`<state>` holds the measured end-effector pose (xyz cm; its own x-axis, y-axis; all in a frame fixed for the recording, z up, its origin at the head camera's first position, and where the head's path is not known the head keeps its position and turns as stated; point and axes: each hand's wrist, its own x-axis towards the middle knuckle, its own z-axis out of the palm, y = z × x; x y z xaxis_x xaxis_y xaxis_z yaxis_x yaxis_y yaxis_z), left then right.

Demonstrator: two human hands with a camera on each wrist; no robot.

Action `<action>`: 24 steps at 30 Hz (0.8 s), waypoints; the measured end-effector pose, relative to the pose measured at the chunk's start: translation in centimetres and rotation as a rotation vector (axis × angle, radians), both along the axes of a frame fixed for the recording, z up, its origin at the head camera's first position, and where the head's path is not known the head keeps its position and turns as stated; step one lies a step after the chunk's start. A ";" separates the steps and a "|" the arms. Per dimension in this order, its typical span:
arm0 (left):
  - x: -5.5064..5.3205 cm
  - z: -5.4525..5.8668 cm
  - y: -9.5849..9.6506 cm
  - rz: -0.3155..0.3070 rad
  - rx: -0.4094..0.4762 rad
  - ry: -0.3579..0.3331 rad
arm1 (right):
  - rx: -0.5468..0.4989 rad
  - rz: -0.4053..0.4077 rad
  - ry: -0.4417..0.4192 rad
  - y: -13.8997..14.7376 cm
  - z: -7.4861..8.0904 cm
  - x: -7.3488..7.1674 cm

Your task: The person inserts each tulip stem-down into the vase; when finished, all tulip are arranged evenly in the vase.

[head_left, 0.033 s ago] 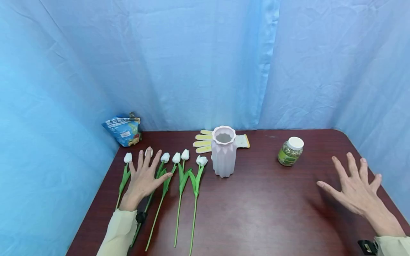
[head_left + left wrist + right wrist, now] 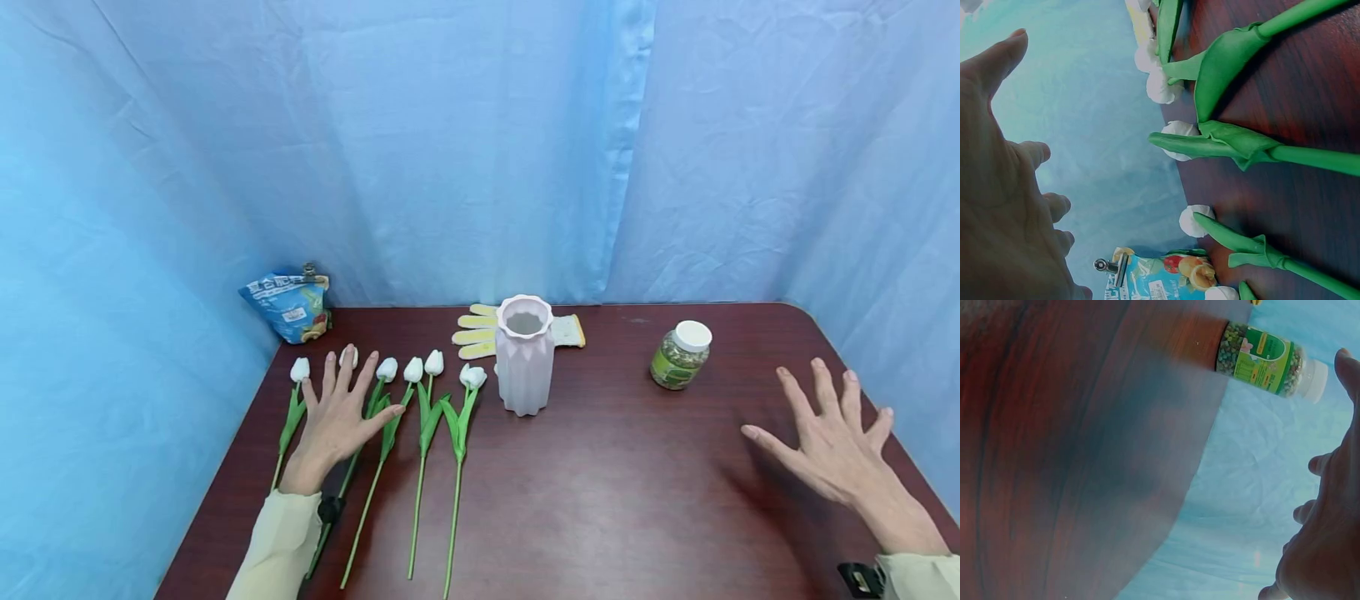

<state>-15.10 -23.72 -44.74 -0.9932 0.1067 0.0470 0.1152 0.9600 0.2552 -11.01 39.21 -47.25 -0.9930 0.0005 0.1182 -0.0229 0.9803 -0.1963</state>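
Observation:
My left hand (image 2: 339, 421) hovers with spread fingers above several white artificial tulips (image 2: 457, 442) lying in a row. In the head view it covers part of one tulip; the left wrist view shows green leaves and stems (image 2: 1235, 150) below the palm, apart from it. Over the table's right side, my right hand (image 2: 836, 450) is spread too and holds nothing. Nearest to it stands a clear jar (image 2: 678, 358) with a white lid and green label; small multicoloured grains fill it in the right wrist view. A pale pink fluted vase (image 2: 525, 367) stands upright between the hands.
Behind the vase lies a white and yellow work glove (image 2: 476, 333), partly hidden. A blue printed bag (image 2: 292, 308) with a metal binder clip (image 2: 1113, 267) sits at the back left corner. Light blue curtains (image 2: 450, 150) enclose the dark wooden table (image 2: 600, 500) at the back and sides.

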 end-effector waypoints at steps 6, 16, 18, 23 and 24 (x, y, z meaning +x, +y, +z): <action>0.1 -0.1 -0.3 0.000 0.013 -0.004 | -0.014 -0.013 -0.004 -0.3 0.4 0.0; 1.2 1.5 1.0 0.008 0.093 0.030 | -0.138 0.000 0.160 -1.4 2.6 -0.6; 1.6 1.8 1.7 -0.002 0.113 0.058 | -0.212 0.013 0.219 -2.1 3.1 -0.7; 2.8 1.8 3.9 -0.036 0.183 0.127 | -0.411 0.073 0.318 -4.6 3.9 -1.2; 3.0 1.7 4.3 -0.039 0.206 0.128 | -0.441 0.089 0.332 -5.2 4.0 -1.3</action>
